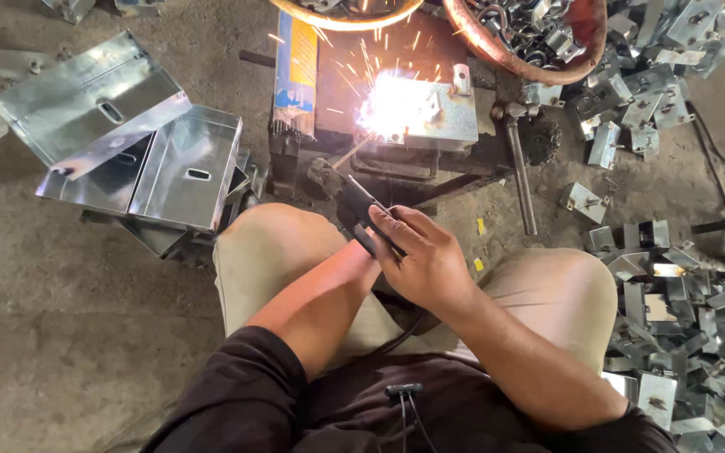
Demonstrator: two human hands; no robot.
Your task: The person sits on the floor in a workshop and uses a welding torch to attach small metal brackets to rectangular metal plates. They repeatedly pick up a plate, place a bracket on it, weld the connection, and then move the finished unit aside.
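Observation:
My right hand (425, 256) is closed around a black electrode holder (351, 198) above my knees. A thin welding rod (347, 154) runs from the holder up to a bright white arc (392, 105) that throws sparks. The arc sits on the left edge of a small galvanised metal piece (446, 117) lying on a dark low work stand (396, 172). My left hand (366, 252) lies under the right hand by the holder's handle. Its fingers are hidden.
A hammer (518, 172) leans on the stand's right side and a blue-and-yellow electrode box (295, 67) lies on its left. Folded galvanised trays (127, 134) lie at left. Small metal brackets (681, 310) are piled at right, and a rusty basin (539, 50) holds more.

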